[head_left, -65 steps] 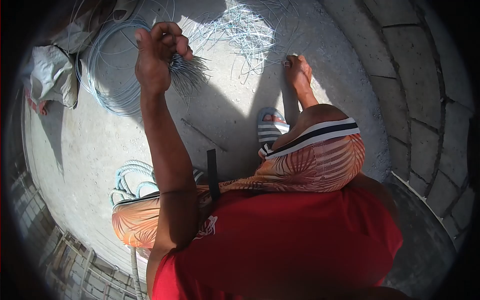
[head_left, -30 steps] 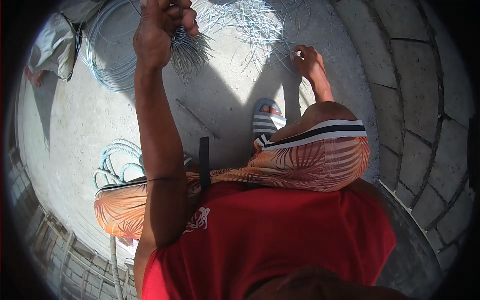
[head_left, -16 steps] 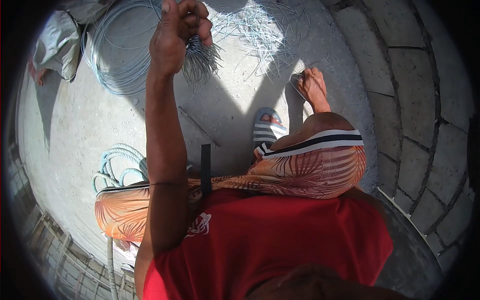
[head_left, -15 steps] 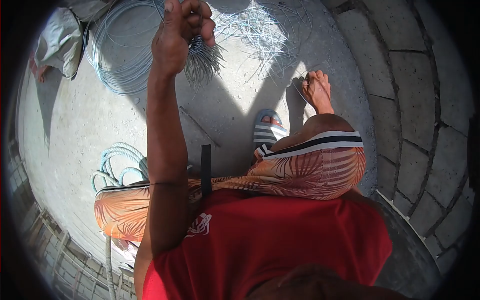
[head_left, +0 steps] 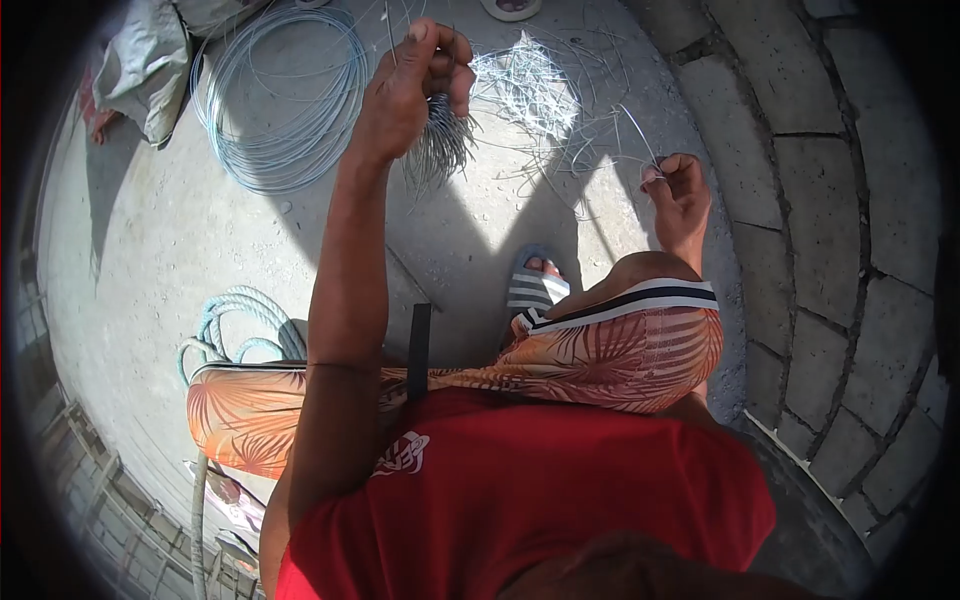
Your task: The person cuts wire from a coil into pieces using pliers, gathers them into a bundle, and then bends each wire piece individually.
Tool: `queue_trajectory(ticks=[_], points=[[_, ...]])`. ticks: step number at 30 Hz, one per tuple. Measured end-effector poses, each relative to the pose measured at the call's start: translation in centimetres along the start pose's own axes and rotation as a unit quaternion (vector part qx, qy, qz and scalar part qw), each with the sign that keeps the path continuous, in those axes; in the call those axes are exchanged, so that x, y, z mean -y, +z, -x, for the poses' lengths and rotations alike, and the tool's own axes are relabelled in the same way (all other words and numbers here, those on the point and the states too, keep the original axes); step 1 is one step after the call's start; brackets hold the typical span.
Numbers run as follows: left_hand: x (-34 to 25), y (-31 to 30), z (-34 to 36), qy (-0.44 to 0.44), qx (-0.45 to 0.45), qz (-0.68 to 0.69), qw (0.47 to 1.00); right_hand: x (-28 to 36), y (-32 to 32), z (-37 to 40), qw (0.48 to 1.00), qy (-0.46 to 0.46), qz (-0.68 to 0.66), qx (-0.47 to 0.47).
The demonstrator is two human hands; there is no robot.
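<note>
My left hand point(head_left: 415, 90) is raised at the upper middle, thumb up and fingers curled closed. A thick bundle of short grey wires point(head_left: 440, 148) fans out just below its fingers and seems gripped in them, though the palm side is hidden. One thin strand sticks up past the thumb. On the right, beyond my bent knee, my right hand point(head_left: 682, 195) pinches the end of a thin wire point(head_left: 634, 128) between thumb and fingertips. A loose pile of bright cut wires point(head_left: 530, 90) lies on the ground between the two hands.
A large coil of wire point(head_left: 275, 165) lies at the upper left, next to a pale sack point(head_left: 145, 75). Light blue rope point(head_left: 235, 310) is looped by my left leg. A striped sandal point(head_left: 535, 290) is on my foot. A block wall point(head_left: 825, 200) runs along the right.
My right hand has come into sight with a wire pinched in it. My left hand has shifted right, the wire bundle beside its fingers. The whole view has shifted slightly.
</note>
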State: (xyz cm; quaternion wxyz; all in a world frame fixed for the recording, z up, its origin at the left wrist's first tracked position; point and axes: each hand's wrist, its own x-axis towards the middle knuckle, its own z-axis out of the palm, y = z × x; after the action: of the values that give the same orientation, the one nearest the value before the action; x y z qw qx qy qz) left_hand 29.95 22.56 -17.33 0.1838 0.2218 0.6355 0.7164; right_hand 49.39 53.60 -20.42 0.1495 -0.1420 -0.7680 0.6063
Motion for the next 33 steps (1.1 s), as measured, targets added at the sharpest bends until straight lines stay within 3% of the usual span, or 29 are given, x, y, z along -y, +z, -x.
queue_trajectory(ticks=[3,11,14,18,23,26,28,31,33], points=[[0.5,0.9,0.1,-0.015,-0.009,-0.022,1.0,0.1,2.6,-0.6,0.989,-0.025,-0.143,0.027],[0.4,4.1,0.7,-0.066,0.026,-0.045,0.997,1.8,7.4,-3.1,0.955,-0.087,-0.229,0.168],[0.4,4.9,0.7,-0.053,0.035,-0.064,0.996,1.8,8.3,-3.8,0.963,-0.047,-0.177,0.199],[1.8,4.8,0.5,-0.026,0.005,-0.112,0.993,3.6,8.2,-5.4,0.962,-0.083,0.136,0.224],[0.6,4.1,0.7,-0.033,-0.005,-0.084,0.996,4.0,7.8,-6.6,0.941,-0.097,0.154,0.285],[-0.8,3.2,0.6,-0.013,-0.028,-0.044,0.999,2.0,7.7,-7.4,0.931,-0.164,0.185,0.267],[-1.3,2.1,0.4,0.006,-0.062,0.004,0.998,1.5,6.0,-7.4,0.942,-0.127,0.213,0.227],[-2.1,0.5,0.5,0.016,-0.025,-0.028,0.999,-0.8,3.1,-6.8,0.931,-0.156,0.296,0.148],[-1.6,1.2,0.8,0.008,0.015,-0.149,0.989,-1.4,2.0,-5.9,0.936,-0.157,0.283,0.135]])
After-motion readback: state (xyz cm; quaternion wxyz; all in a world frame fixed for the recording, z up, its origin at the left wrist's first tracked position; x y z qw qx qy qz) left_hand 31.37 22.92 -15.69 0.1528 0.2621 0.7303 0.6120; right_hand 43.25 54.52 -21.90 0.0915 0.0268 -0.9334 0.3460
